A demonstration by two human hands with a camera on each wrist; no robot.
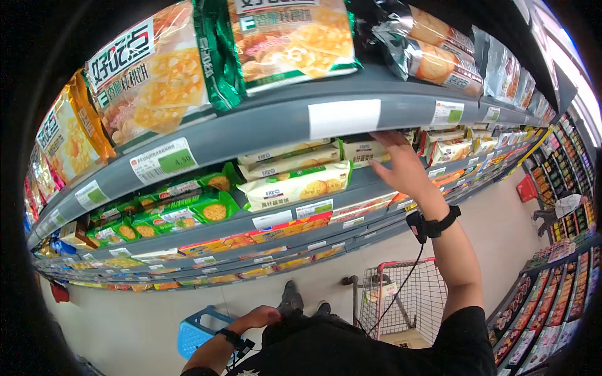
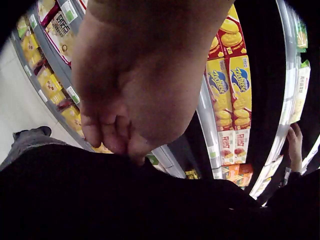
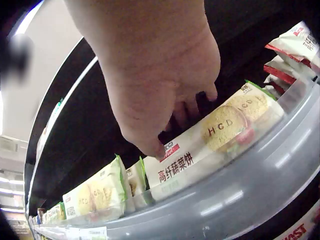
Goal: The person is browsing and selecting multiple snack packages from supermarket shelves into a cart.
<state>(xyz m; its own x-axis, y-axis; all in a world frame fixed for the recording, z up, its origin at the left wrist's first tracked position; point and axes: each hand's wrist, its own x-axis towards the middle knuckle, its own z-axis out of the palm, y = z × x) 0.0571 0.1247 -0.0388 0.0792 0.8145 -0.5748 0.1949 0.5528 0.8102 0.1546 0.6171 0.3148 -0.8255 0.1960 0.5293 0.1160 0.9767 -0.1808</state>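
My right hand (image 1: 404, 169) reaches in under the upper shelf lip, thumb spread from the fingers. Below it stands a cream-white pack of vegetable biscuits (image 3: 220, 132), printed with round biscuits. In the right wrist view, the thumb tip overlaps the pack's upper edge by the red logo, while the other fingers (image 3: 187, 107) extend behind that edge. Similar biscuit packs (image 1: 298, 185) sit to the left on the same shelf. Low in front of the body, my left hand (image 1: 260, 316) hangs with loosely curled fingers and holds nothing.
A clear lip and grey shelf edge (image 3: 225, 200) run before the packs. Large walnut biscuit bags (image 1: 150, 75) stand on the shelf above. A blue stool (image 1: 194, 335) and a shopping cart (image 1: 407, 294) are below. Another person (image 1: 561, 210) stands in the far aisle.
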